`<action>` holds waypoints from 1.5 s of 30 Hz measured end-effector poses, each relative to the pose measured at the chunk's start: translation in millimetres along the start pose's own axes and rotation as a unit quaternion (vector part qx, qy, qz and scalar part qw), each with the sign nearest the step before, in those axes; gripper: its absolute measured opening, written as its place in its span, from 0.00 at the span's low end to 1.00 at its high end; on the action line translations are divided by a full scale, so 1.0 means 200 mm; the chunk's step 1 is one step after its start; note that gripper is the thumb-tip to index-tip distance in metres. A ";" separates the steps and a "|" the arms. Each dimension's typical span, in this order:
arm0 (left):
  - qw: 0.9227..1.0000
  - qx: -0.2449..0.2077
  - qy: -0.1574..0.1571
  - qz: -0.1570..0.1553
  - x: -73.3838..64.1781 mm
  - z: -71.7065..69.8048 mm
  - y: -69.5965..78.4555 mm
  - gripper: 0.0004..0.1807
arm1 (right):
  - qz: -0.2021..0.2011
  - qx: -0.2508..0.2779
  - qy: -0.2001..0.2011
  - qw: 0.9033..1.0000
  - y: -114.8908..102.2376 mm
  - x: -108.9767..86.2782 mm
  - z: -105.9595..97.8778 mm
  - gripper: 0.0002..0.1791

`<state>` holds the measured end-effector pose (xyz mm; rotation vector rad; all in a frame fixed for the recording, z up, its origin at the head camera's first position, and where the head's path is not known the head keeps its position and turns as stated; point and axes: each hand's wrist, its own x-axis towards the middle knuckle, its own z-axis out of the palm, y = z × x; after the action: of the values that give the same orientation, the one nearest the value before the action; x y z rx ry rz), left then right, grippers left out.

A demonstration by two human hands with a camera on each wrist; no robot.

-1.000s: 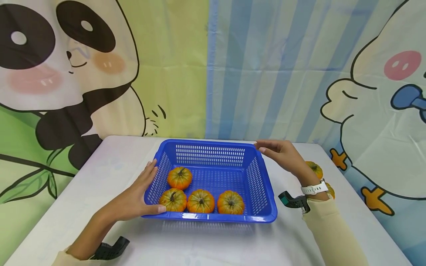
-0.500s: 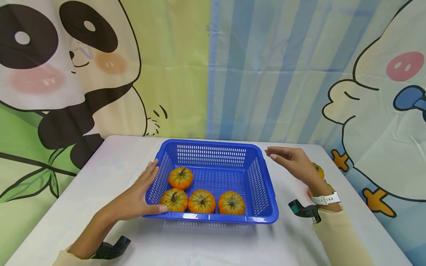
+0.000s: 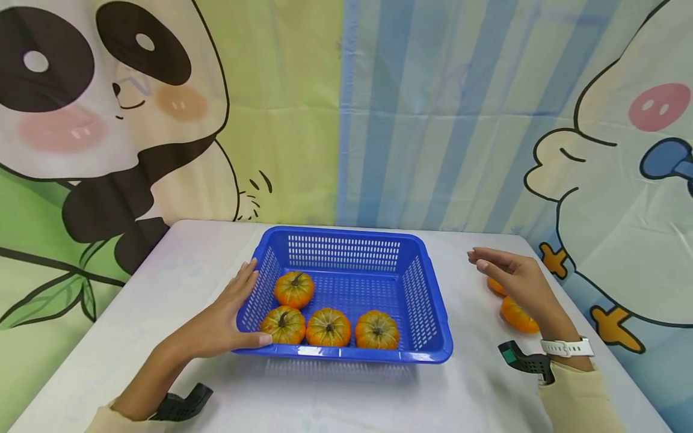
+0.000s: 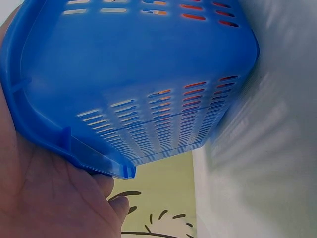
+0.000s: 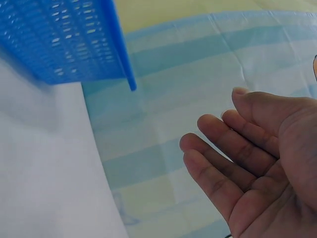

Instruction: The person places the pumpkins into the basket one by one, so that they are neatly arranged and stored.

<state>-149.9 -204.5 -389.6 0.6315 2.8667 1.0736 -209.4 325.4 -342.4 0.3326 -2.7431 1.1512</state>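
Observation:
A blue slotted plastic basket (image 3: 352, 355) stands on the white table, with several small orange and green pumpkins (image 3: 327, 328) along its front and left side. My left hand (image 3: 219, 322) rests on the basket's front left corner, thumb across the front rim and fingers along the left rim. In the left wrist view the palm lies against the rim (image 4: 69, 141). To the right of the basket, my right hand (image 3: 517, 282) is in the air with loosely bent fingers and nothing in it. Two more orange pumpkins (image 3: 518, 316) appear beside and partly behind that hand.
The white table (image 3: 335, 400) extends around the basket. Behind it hangs a cloth backdrop (image 3: 422, 114) with cartoon animals and stripes. A black band device (image 3: 184, 403) is on the left wrist; the right wrist carries a white watch strap (image 3: 567, 347) and a similar black device (image 3: 527, 361).
My right hand has moved from the basket's back right corner to the right and slightly down, toward the two pumpkins on the table. The left hand and basket have stayed in place.

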 end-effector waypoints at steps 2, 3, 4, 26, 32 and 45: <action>1.000 0.001 0.001 -0.001 0.00 0.00 0.00 0.64 | 0.007 -0.012 0.006 1.000 0.03 -0.02 -0.01 0.28; 1.000 0.002 0.002 0.000 0.00 0.00 0.00 0.64 | 0.008 -0.019 0.009 1.000 0.04 -0.03 -0.02 0.28; 1.000 0.002 0.002 0.000 0.00 0.00 0.00 0.64 | 0.010 -0.024 0.014 1.000 0.06 -0.04 -0.03 0.28; 1.000 0.007 0.000 -0.004 0.00 0.00 0.00 0.64 | 0.098 -0.097 0.041 0.990 0.35 -0.27 -0.18 0.37; 1.000 0.011 0.000 -0.004 0.00 0.00 0.00 0.64 | 0.119 -0.068 -0.040 0.990 0.43 -0.28 -0.14 0.46; 1.000 0.010 0.002 -0.002 -0.01 0.00 0.01 0.64 | 0.108 -0.077 0.024 0.991 0.54 -0.27 -0.10 0.41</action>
<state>-147.7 -202.3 -388.6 0.6255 2.8850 1.0472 -183.4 421.1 -413.4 -0.0105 -2.8560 0.9694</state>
